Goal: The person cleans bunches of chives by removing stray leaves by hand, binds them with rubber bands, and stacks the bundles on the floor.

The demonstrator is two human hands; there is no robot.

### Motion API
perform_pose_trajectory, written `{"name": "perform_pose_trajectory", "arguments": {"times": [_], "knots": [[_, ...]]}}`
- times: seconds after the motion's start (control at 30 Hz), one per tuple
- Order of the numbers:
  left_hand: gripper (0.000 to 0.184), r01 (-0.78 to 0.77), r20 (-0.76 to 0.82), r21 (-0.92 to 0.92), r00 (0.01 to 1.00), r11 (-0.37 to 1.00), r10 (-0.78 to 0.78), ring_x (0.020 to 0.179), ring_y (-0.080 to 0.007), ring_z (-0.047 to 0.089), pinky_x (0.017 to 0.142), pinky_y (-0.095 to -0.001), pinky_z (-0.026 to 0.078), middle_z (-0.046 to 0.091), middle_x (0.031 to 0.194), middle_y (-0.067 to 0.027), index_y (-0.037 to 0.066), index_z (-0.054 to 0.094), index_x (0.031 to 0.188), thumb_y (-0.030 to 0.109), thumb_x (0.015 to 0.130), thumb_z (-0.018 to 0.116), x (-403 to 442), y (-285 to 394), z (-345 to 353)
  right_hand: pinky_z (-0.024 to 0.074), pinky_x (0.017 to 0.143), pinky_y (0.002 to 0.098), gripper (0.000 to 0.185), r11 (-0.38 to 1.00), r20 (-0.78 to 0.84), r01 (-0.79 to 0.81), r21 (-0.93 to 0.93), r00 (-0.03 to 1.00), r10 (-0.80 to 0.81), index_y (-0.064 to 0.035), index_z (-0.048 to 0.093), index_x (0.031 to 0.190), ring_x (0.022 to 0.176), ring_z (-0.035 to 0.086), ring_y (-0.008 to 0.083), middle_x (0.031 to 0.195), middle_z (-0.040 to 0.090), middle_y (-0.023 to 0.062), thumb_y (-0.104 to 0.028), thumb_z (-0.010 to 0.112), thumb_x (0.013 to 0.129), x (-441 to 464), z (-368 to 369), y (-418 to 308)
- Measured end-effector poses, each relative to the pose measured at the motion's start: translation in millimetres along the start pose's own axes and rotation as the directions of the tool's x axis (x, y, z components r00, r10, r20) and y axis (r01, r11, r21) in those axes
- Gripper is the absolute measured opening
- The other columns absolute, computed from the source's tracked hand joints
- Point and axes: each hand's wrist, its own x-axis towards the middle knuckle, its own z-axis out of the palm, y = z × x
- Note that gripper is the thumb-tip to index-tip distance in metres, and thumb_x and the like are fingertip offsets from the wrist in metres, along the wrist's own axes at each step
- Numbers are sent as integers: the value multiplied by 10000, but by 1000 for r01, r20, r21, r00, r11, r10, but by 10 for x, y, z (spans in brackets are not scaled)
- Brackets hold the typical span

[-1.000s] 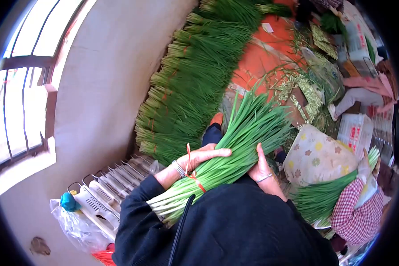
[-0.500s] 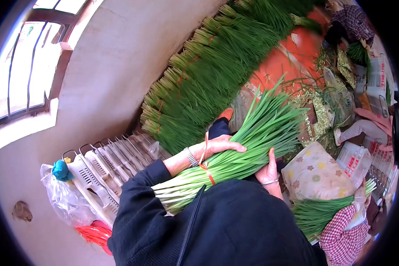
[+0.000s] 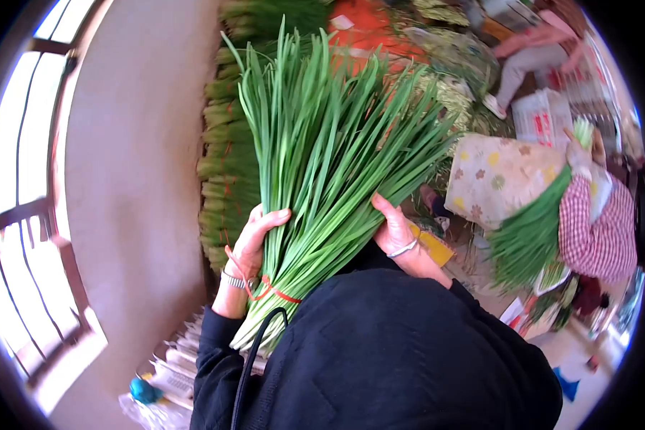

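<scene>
A large bundle of green Chinese chives lies across the front of my body, its leaves fanned upward and its pale stems toward my lap. My left hand grips its left side, thumb over the leaves. On the right side my right hand holds it, thumb up and fingers partly hidden beneath. An orange-red tie goes round the lower stems, and a loose loop of it hangs by my left wrist. A metal watch band is on that wrist, a bracelet on the other.
Tied chive bundles are stacked along the wall. A co-worker in a checked sleeve holds more chives at the right, by a flowered cloth. Another person sits farther back near a white crate. Pale crates stand lower left.
My view has swung to the right. The bundle has turned from slanting to more upright, and its leaves are spread wider. Both hands still hold it.
</scene>
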Motion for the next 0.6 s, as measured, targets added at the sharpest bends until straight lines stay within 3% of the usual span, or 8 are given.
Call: {"name": "perform_pose_trajectory", "arguments": {"times": [0.2, 0.27, 0.33, 0.4, 0.47, 0.53, 0.57, 0.6], "knots": [[402, -28, 137, 220, 991, 975, -2, 802, -167, 626, 760, -296, 512, 638, 946, -108, -44, 556, 1087, 146, 746, 653, 151, 235, 397, 414, 942, 350, 453, 973, 4, 217, 76, 976, -218, -53, 471, 1220, 1073, 518, 192, 1166, 546, 47, -123, 644, 807, -78, -118, -179], [400, -20, 110, 298, 994, 954, -14, 803, -148, 604, 764, -283, 498, 629, 928, -79, -36, 561, 1062, 171, 739, 673, 178, 307, 572, 421, 930, 347, 422, 963, 12, 268, 42, 963, -269, -51, 481, 1207, 1051, 530, 186, 1152, 555, 41, -122, 627, 818, -80, -154, -237], [390, -45, 188, 388, 982, 920, -31, 795, -132, 589, 756, -265, 486, 621, 917, -58, -26, 566, 1049, 181, 738, 680, 228, 390, 717, 426, 922, 348, 398, 950, 31, 310, 34, 950, -311, -49, 489, 1199, 1040, 536, 183, 1142, 560, 36, -137, 612, 830, -81, -214, -293], [395, -59, 223, 456, 974, 888, -50, 805, -121, 578, 770, -259, 466, 621, 917, -46, -19, 567, 1056, 181, 737, 687, 272, 455, 839, 431, 909, 335, 406, 970, 35, 236, 58, 970, -239, -28, 495, 1196, 1043, 531, 181, 1152, 551, 42, -135, 624, 826, -100, -236, -370], [404, -62, 266, 523, 959, 850, -94, 826, -121, 572, 788, -262, 456, 619, 933, -45, -21, 560, 1069, 172, 738, 689, 360, 497, 879, 441, 900, 343, 422, 964, 30, 265, 26, 964, -265, -33, 478, 1216, 1030, 540, 182, 1170, 541, 48, -174, 620, 844, -77, -315, -364], [421, -96, 292, 552, 953, 829, -84, 898, -131, 570, 837, -264, 443, 617, 1002, -62, -18, 538, 1104, 122, 737, 691, 392, 544, 947, 441, 886, 363, 485, 986, -38, 164, -41, 986, -165, -60, 466, 1227, 1034, 538, 194, 1157, 538, 56, -354, 594, 863, -84, -314, -394], [431, -112, 289, 566, 955, 816, -69, 898, -139, 576, 837, -271, 448, 619, 1005, -68, -21, 533, 1110, 121, 736, 693, 408, 556, 977, 441, 886, 363, 485, 984, -38, 172, -36, 984, -174, -60, 466, 1227, 1034, 538, 194, 1157, 538, 56, -354, 594, 863, -70, -371, -391], [441, -123, 281, 581, 958, 805, -57, 899, -146, 582, 837, -277, 452, 622, 1008, -74, -24, 528, 1116, 120, 735, 696, 413, 571, 992, 438, 880, 375, 542, 998, 28, -12, 56, 1000, 10, -79, 451, 1240, 1048, 533, 210, 1153, 531, 66, -445, 558, 854, -49, -438, -353]]}}
